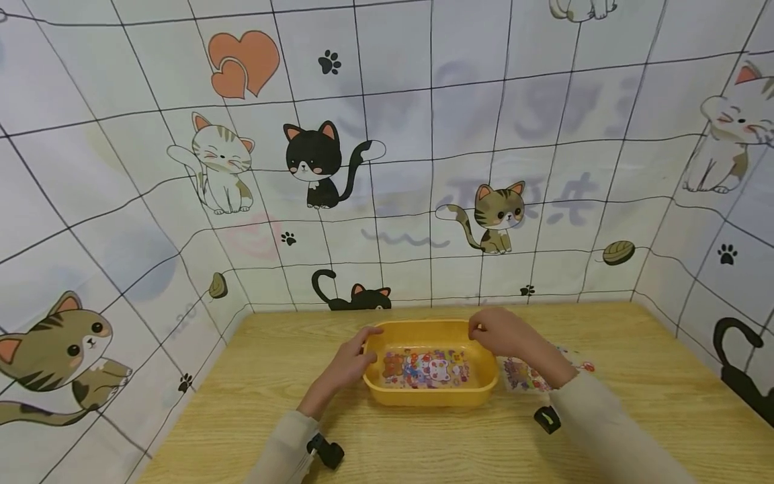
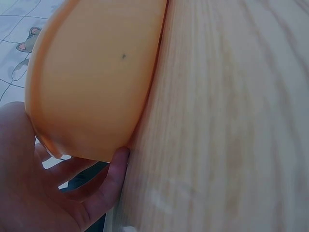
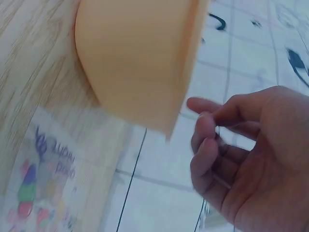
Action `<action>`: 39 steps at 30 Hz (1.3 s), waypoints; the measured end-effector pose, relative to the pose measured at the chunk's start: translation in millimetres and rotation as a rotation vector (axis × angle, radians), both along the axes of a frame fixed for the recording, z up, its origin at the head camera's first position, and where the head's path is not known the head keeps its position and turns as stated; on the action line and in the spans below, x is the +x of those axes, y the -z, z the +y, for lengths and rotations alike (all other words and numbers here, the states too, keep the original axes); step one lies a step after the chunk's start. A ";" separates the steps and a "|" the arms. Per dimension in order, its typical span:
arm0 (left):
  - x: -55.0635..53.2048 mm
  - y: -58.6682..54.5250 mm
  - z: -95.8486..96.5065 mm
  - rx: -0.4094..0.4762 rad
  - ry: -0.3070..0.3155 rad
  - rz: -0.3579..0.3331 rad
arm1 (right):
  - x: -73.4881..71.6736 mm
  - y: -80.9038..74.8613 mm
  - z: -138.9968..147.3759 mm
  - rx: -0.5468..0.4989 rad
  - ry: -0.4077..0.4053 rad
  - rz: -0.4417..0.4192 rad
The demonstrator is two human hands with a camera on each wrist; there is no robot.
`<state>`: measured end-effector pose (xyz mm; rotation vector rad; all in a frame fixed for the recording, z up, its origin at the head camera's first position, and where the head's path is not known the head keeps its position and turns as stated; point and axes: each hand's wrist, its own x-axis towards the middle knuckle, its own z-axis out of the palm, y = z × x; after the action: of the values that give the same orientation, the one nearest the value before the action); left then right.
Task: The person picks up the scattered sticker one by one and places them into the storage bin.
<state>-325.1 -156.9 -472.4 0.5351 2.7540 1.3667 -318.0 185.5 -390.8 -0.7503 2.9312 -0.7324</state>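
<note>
A yellow plastic basin (image 1: 432,398) stands on the table, with colourful cartoon stickers (image 1: 432,370) lying across its bottom. My left hand (image 1: 352,359) grips the basin's left end, thumb over the rim; the left wrist view has its fingers (image 2: 118,166) against the outer wall. Over the right end of the rim is my right hand (image 1: 504,333). Its fingers (image 3: 205,125) are curled with the tips close to the thumb, and nothing shows between them. Beside the basin, partly under the right forearm, lies a clear sheet with printed cartoon stickers (image 1: 523,376).
Light wood-grain table (image 1: 278,403) runs under everything. A wall covering (image 1: 411,168) with cartoon cats and grid lines encloses the back and both sides. Each sleeve cuff carries a small black device, one on the left wrist (image 1: 326,450) and one on the right wrist (image 1: 547,419).
</note>
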 end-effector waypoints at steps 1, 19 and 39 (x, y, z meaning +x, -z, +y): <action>0.4 -0.1 -0.1 0.002 -0.001 -0.001 | 1.8 -0.4 5.1 -0.014 0.002 0.004; -0.5 3.2 -2.4 0.009 -0.008 -0.005 | 24.7 12.3 71.1 -0.125 0.126 0.002; -0.1 1.9 0.5 0.005 -0.011 -0.006 | 26.9 37.7 119.4 -0.058 0.181 -0.003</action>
<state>-325.2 -156.3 -474.3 0.5154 2.7534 1.3759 -291.2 304.9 -428.5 -0.4913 3.0158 -0.8334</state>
